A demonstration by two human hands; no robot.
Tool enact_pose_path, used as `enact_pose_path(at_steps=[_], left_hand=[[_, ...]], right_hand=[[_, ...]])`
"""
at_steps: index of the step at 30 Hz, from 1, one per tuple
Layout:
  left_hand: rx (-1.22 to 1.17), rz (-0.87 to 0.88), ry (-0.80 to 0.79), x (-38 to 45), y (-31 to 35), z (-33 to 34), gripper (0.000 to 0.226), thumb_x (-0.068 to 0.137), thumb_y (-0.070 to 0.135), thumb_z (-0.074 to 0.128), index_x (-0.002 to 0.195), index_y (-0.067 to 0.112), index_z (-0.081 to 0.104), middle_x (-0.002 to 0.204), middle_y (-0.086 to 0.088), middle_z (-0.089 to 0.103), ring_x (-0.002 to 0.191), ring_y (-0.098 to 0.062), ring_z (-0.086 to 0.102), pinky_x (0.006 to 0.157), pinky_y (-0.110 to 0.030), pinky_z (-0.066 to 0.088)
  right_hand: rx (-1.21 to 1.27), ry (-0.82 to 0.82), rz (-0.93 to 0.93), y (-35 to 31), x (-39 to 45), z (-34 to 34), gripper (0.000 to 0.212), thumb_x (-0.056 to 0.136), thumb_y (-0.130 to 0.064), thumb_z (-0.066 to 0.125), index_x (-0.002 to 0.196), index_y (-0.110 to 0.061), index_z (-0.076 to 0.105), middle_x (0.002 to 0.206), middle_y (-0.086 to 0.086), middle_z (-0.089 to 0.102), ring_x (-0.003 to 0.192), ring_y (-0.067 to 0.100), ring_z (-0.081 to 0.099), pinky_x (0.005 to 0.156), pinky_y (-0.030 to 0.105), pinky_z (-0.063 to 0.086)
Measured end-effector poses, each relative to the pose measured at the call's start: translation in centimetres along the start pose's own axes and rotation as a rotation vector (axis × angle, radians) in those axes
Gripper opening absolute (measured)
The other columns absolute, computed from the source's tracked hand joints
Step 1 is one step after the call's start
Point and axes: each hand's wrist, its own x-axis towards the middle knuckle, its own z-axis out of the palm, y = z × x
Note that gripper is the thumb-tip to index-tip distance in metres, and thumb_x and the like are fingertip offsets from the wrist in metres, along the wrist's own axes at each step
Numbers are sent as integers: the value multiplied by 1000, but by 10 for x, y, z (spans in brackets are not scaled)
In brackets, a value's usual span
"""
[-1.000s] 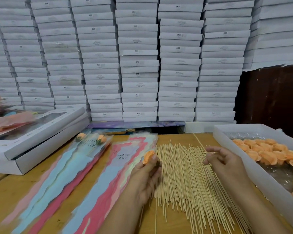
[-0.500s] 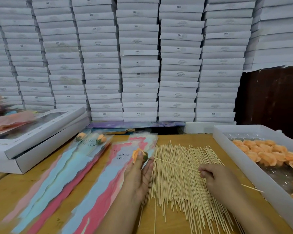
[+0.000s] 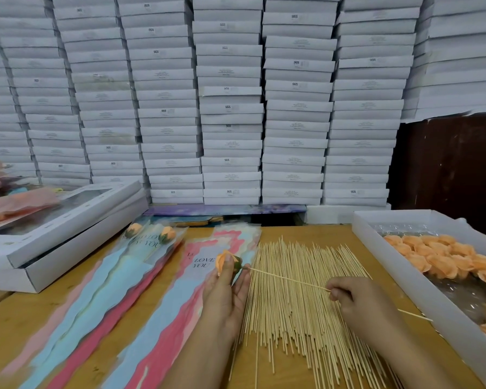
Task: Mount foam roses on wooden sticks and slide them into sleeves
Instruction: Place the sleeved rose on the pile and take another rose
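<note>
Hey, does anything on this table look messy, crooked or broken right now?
Nothing stands out. The sticks lie loosely fanned, the roses sit jumbled in their tray, and the sleeves overlap.

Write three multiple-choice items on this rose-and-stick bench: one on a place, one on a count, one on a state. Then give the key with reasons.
1. Where does the white tray of loose orange foam roses stand?
A. at the right of the table
B. at the left
C. on the box stacks

2. How many roses already sit in the sleeves at upper left?
A. none
B. two
C. five

3. What holds the thin wooden stick that touches the orange foam rose with green base?
A. nothing
B. the left hand
C. the right hand

Key: 1 A, the white tray lines the right edge. 2 B, two buds show there. 3 C, the right hand pinches it while the left hand grips the rose.
</note>
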Motion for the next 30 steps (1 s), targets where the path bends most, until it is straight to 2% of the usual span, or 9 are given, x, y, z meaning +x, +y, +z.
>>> enact_pose_path(at_steps=[4,8,13,19,22,30], left_hand=[[-4,6,6,1,0,0,46,94,18,68,133,-2,56,131,-25,63,83,-22,71,74,-30,59],[-13,-1,11,1,0,-1,45,93,19,69,131,-2,58,121,-23,67,69,-18,74,68,-27,61],[10,2,9,-2,1,0,45,93,19,68,132,-2,57,131,-26,63,78,-20,70,64,-24,60],[13,-2,3,-3,1,0,47,93,19,68,133,-2,56,130,-26,63,79,-20,68,65,-23,59],[12,-10,0,-2,1,0,47,93,20,68,133,-2,56,116,-23,66,72,-17,70,62,-21,59],[8,-14,4,-3,1,0,46,93,19,68,132,0,56,110,-23,68,73,-18,70,60,-21,59]], right_hand=[[9,4,7,0,0,0,24,97,-10,58,103,-25,76,84,-19,67,77,1,62,64,21,44],[-15,-5,13,0,0,0,24,97,-12,57,104,-26,76,84,-20,67,72,-1,59,59,18,40],[-6,-6,15,0,0,-1,24,97,-12,58,103,-26,76,83,-20,67,71,0,60,60,19,42],[-7,-2,2,0,0,-2,24,97,-11,58,103,-24,76,81,-19,66,65,-4,54,55,13,34],[-20,-11,-5,-1,-2,-2,24,97,-10,57,104,-23,76,83,-18,67,73,-1,58,62,17,39],[-19,-17,3,-1,-2,-2,24,98,-10,57,105,-22,76,84,-19,67,81,3,62,72,24,47]])
